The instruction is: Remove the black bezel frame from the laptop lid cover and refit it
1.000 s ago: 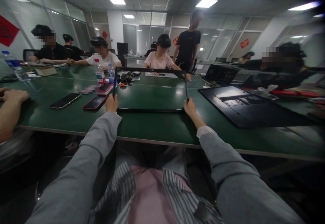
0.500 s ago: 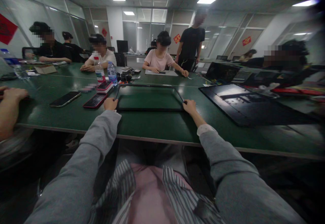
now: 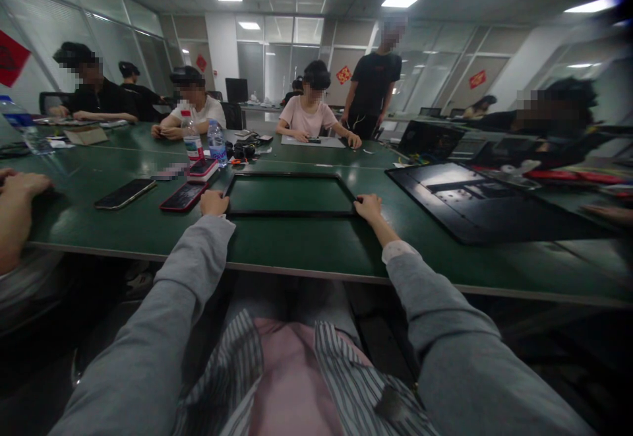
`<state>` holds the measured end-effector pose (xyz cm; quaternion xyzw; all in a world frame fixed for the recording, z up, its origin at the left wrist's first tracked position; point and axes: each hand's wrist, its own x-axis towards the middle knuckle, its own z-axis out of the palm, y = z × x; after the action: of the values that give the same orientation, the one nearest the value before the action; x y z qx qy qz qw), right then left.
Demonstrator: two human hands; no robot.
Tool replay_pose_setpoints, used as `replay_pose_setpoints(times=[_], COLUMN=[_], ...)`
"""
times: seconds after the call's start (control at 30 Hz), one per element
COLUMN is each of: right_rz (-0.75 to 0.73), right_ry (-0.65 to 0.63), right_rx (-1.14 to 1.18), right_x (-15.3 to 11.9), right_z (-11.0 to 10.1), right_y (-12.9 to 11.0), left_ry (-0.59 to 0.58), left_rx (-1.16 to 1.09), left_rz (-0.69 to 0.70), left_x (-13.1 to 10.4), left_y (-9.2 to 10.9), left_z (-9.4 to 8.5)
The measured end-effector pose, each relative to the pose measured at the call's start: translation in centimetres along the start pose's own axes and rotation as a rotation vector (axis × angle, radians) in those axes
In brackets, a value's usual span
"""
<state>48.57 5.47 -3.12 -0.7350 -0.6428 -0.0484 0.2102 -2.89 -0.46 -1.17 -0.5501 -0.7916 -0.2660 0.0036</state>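
A thin black rectangular frame (image 3: 291, 213) lies on the green table, its opening showing the tabletop. My left hand (image 3: 214, 203) is closed around its left side near the front corner. At the opposite side, my right hand (image 3: 369, 206) grips it near the right front corner, some fingers curled and partly hidden. Just left of my left hand is a phone with a red edge (image 3: 184, 196). To the right of my right hand, a large dark flat panel (image 3: 475, 205) rests on the table.
The green table (image 3: 306, 245) has its near edge before my lap. Another phone (image 3: 125, 194), a red-capped bottle (image 3: 192, 139) and a clear bottle (image 3: 216, 142) stand or lie to the left. A co-worker's hand (image 3: 27, 184) rests at the far left. Other people sit across the table.
The far edge of the black frame has come down, so it now appears flat on the table. Both my hands keep their hold. Another person's hand has appeared at the right edge.
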Motion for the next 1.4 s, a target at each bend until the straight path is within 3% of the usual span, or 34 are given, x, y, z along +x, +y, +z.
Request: replay_pose_setpoints(times=[0.17, 0.4, 0.47, 0.57, 0.63, 0.7, 0.97, 1.2, 1.4], right_rz=[0.006, 0.032, 0.015, 0.059, 0.119, 0.146, 0.122, 0.152, 0.136], right_ry=[0.012, 0.053, 0.110, 0.229, 0.260, 0.253, 0.221, 0.128, 0.115], right_rx=[0.028, 0.144, 0.228, 0.363, 0.422, 0.462, 0.570, 0.500, 0.461], right_x=[-0.3, -0.4, -0.3, -0.5, -0.7, -0.9, -0.9, -1.0, -1.2], right_z=[-0.2, -0.1, -0.3, -0.9, -1.3, -1.5, -1.3, -1.3, -1.5], right_y=[-0.2, -0.3, -0.4, -0.8, -1.1, -1.2, -1.0, -0.9, -1.0], left_ry=[0.009, 0.035, 0.110, 0.326, 0.449, 0.493, 0.385, 0.180, 0.155], left_rx=[0.090, 0.020, -0.048, -0.226, -0.342, -0.410, -0.444, -0.255, -0.130], left_rz=[-0.022, 0.022, 0.049, 0.142, 0.213, 0.256, 0.213, 0.113, 0.104], left_x=[0.0, 0.0, -0.1, -0.3, -0.3, -0.4, -0.8, -1.8, -1.4], left_y=[0.2, 0.4, 0.8, 1.5, 1.8, 1.9, 2.3, 2.8, 2.7], left_z=[0.2, 0.2, 0.0, -0.6, -0.9, -1.1, -0.8, -1.4, -1.3])
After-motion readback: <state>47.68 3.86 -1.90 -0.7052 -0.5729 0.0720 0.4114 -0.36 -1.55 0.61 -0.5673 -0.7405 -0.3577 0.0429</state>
